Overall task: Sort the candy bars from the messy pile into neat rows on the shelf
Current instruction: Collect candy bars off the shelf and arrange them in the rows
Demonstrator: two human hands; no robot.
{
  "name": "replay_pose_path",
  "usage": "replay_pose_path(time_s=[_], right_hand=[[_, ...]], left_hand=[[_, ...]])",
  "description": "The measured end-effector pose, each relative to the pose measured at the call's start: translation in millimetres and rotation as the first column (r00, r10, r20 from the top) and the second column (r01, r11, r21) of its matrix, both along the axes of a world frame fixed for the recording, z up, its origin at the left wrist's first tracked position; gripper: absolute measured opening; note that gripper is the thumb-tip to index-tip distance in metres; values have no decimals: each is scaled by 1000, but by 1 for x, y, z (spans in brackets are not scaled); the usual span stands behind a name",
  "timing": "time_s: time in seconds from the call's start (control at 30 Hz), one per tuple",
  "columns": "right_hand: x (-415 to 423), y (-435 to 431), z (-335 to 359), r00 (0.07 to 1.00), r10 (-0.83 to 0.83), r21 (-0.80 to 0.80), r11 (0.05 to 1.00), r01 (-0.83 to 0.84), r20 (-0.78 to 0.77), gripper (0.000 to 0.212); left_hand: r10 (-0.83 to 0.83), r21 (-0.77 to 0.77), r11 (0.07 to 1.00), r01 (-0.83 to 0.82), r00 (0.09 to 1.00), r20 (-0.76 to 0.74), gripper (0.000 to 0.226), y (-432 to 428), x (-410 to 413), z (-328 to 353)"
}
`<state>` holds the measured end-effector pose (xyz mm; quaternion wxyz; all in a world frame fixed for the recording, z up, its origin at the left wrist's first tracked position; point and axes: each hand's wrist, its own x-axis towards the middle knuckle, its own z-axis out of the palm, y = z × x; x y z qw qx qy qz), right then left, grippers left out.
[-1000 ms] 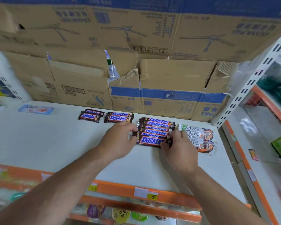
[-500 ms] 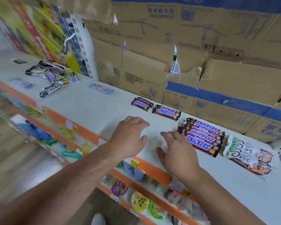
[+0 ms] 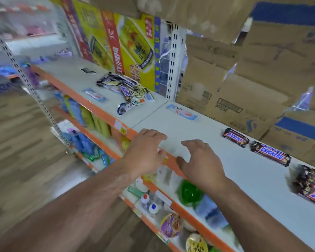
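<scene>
Brown Snickers row (image 3: pixel 311 186) is lying neatly near the shelf's (image 3: pixel 189 131) right end. The messy pile (image 3: pixel 124 88) is sitting unsorted toward the left end. You are hovering your left hand (image 3: pixel 144 153) and right hand (image 3: pixel 200 160), both relaxed and empty, over the front edge.

Left hand (image 3: pixel 145 153) and right hand (image 3: pixel 198 160) are seen empty, fingers loosely spread, over the front edge of the white shelf (image 3: pixel 189 128). Messy pile (image 3: pixel 124 88) is noted further left. Snickers row (image 3: pixel 311 186) is cut off at the right edge. Cardboard boxes (image 3: pixel 244 91) are stacked behind.
</scene>
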<state>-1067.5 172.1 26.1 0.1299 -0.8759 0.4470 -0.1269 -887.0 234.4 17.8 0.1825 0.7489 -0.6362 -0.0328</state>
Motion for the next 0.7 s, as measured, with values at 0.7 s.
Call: replay_pose_path(time_s=[0.7], right_hand=[[317,-68,-8,967,252,125,961,-246,-37,55]], left_hand=[[287,77,956,-283,957,-47,46,-10,275,-11]])
